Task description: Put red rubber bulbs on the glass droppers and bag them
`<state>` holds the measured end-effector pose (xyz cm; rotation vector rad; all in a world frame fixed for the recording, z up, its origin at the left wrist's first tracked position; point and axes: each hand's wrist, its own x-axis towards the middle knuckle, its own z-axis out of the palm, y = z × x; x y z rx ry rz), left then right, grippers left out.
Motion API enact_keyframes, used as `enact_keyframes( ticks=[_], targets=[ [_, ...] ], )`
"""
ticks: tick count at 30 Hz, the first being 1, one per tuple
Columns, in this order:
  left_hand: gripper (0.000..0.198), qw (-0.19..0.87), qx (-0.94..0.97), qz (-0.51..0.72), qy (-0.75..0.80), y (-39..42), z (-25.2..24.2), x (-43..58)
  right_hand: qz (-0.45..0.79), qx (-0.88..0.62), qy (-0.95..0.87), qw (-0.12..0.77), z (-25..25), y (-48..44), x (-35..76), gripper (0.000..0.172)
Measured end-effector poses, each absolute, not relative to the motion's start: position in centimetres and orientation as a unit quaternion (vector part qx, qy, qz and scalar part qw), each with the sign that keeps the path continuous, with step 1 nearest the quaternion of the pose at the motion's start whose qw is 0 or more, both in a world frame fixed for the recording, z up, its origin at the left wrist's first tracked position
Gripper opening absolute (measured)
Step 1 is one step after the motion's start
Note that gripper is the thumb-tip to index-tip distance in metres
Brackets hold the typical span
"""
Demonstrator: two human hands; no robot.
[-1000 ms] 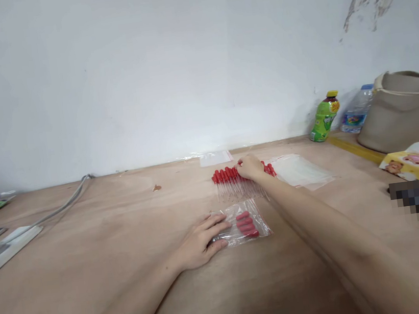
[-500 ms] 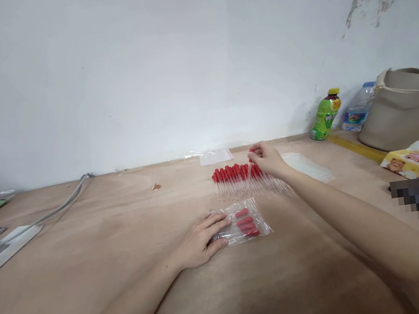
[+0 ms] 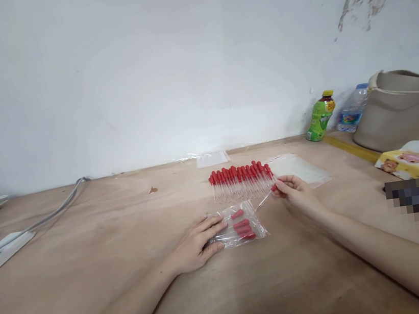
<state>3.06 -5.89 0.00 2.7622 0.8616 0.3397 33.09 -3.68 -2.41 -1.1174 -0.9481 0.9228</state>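
Observation:
My left hand point(image 3: 201, 241) lies with fingers spread on a clear zip bag point(image 3: 226, 242), pressing it to the tabletop. Inside the bag are several droppers with red bulbs point(image 3: 241, 224); their tubes are partly under my fingers. My right hand point(image 3: 293, 192) pinches the red bulb of a dropper point(image 3: 265, 199), whose thin clear tube points down and left at the bag's right edge. Behind the bag, a row of droppers point(image 3: 240, 174) lies side by side, red bulbs toward the wall and clear tubes toward me.
Flat clear bags point(image 3: 304, 169) lie right of the row, and a white packet point(image 3: 213, 159) lies by the wall. At the right stand a green bottle point(image 3: 320, 117), a water bottle point(image 3: 353, 109), a beige bin point(image 3: 400, 111) and a yellow pack point(image 3: 406, 159). A grey cable point(image 3: 54, 211) runs at left.
My right hand has drawn a dropper out of the row and brought it toward me, its tube now near the bag's opening edge. My left hand stays on the bag.

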Motion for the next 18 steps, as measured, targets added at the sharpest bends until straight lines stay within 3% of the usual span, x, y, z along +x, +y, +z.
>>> enact_keyframes(
  ticks=[4, 9, 18],
  targets=[
    [0.042, 0.122, 0.94, 0.123, 0.293, -5.9, 0.1, 3.1, 0.448, -0.475, -0.407, 0.639, -2.7, -4.0, 32.7, 0.039],
    [0.043, 0.12, 0.941, 0.122, 0.291, -5.9, 0.1, 3.1, 0.495, -0.477, -0.455, 0.566, -2.5, -4.7, 32.3, 0.035],
    [0.043, 0.119, 0.941, 0.12, 0.293, -5.9, 0.1, 3.1, 0.32, -0.528, -0.658, 0.431, -3.2, -5.1, 31.3, 0.024]
  ],
)
